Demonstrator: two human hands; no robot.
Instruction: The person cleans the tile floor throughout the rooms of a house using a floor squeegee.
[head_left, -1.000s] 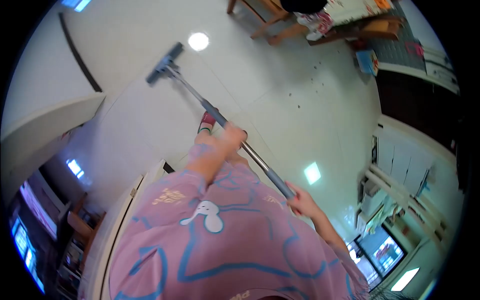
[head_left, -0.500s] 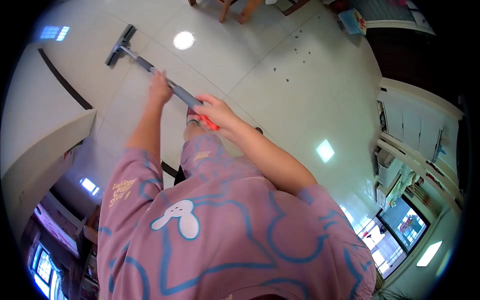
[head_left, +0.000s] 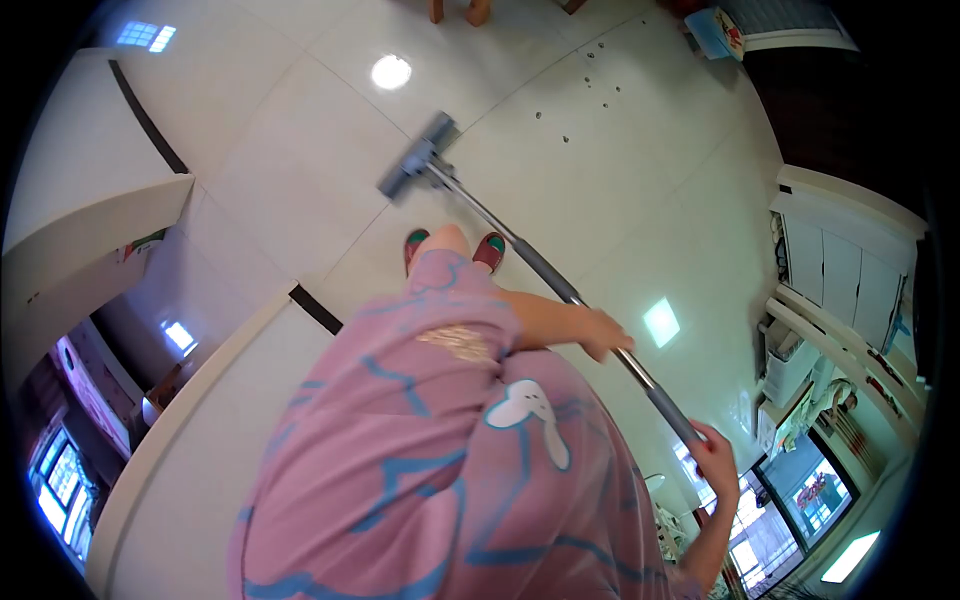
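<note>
Your left hand (head_left: 605,335) is closed around the bare metal part of the mop (head_left: 545,272), between its two grey sleeves; blur hides how the fingers lie. Your right hand (head_left: 716,462) is wrapped around the upper grey sleeve, near the top end of the pole. The mop slants away from both hands, so most of its length lies beyond your left hand, and the mop head (head_left: 418,158) is at the far end, well apart from your grip.

The pole's long axis runs from your right side, by your right hand, forward and leftward across the floor (head_left: 640,200). The mop head sits crosswise to it, one end pointing back toward the floor's left edge by the white wall (head_left: 90,150), the other forward and right. It is down at floor level, just ahead of your red slippers (head_left: 489,252). Small dark bits (head_left: 566,139) are scattered on the floor beyond it to the right, toward the far right corner, where a blue box (head_left: 713,36) stands.
</note>
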